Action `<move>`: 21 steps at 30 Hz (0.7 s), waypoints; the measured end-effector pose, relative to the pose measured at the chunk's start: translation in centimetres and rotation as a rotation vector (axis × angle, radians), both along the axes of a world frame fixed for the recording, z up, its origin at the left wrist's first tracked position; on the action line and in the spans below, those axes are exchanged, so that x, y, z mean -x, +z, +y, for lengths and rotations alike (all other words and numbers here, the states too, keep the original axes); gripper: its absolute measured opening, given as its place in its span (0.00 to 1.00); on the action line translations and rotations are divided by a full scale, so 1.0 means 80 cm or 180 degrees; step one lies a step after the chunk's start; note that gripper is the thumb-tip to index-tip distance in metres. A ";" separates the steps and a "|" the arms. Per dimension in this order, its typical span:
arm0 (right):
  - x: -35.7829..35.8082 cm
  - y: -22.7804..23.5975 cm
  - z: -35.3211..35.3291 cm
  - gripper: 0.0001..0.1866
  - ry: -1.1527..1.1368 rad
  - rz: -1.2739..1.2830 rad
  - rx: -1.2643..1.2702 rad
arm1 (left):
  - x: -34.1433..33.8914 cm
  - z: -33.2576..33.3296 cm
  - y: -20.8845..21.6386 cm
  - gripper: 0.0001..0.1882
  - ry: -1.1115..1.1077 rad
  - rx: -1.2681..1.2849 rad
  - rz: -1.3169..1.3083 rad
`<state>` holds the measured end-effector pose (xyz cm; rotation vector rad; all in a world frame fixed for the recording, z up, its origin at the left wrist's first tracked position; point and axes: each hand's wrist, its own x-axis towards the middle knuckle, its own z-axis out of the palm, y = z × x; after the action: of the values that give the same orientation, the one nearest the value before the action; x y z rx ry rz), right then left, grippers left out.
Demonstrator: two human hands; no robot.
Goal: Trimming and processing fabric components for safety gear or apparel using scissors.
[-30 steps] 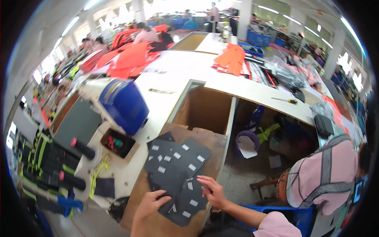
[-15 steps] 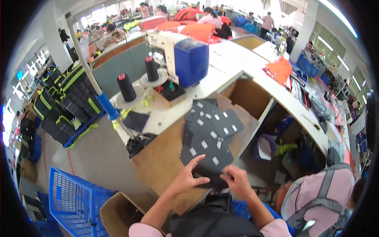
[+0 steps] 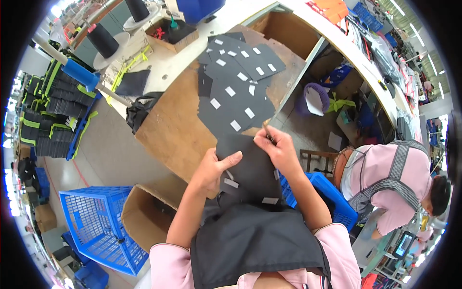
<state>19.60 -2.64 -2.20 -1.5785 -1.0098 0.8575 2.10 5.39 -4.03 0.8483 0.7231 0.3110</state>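
Observation:
A black fabric piece (image 3: 246, 166) with small white labels hangs close to my body, over the near edge of the board. My left hand (image 3: 211, 169) grips its left edge, thumb on top, fingers partly hidden behind. At the upper right corner of the piece, my right hand (image 3: 279, 148) is closed round a thin brownish tool (image 3: 267, 129) whose kind I cannot make out; its thumb touches the fabric. Just beyond lie several overlapping black fabric pieces (image 3: 236, 91) with white labels, spread on the brown wooden board (image 3: 175, 130).
Left of me stand a blue plastic crate (image 3: 98, 221) and an open cardboard box (image 3: 144, 212). Black thread cones (image 3: 103, 41) are on the white table at the back left. A person in pink (image 3: 390, 183) bends at the right, near a blue basket (image 3: 332, 195).
The view has tilted downward. My left hand has gone from open to gripping a black piece, which is now held nearer my body. A thin tool now shows in my right hand.

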 end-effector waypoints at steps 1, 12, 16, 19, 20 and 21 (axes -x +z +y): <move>-0.002 0.002 -0.002 0.05 -0.0145 0.0381 0.0052 | 0.003 0.001 -0.003 0.17 -0.0181 0.0002 0.0012; -0.019 -0.047 -0.032 0.05 -0.1000 0.1563 0.0348 | -0.017 -0.001 -0.011 0.11 0.0163 -0.0471 0.0053; -0.016 -0.045 -0.045 0.10 -0.1249 -0.1762 -0.0094 | -0.030 0.006 0.013 0.11 0.0011 -0.1027 0.0379; -0.011 -0.003 -0.037 0.16 -0.0738 -0.1955 -0.0596 | -0.031 0.009 0.018 0.11 -0.0157 -0.0933 0.0468; -0.007 0.006 -0.032 0.17 -0.0320 -0.1840 -0.0735 | -0.031 0.010 0.015 0.11 -0.0251 -0.1036 0.0474; -0.007 0.007 -0.029 0.18 -0.0121 -0.1741 -0.0646 | -0.032 0.010 0.014 0.11 -0.0342 -0.1139 0.0470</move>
<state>20.14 -4.98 -1.62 -1.6839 -1.3946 0.2788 4.69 6.19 -2.95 1.2555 0.7673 0.2874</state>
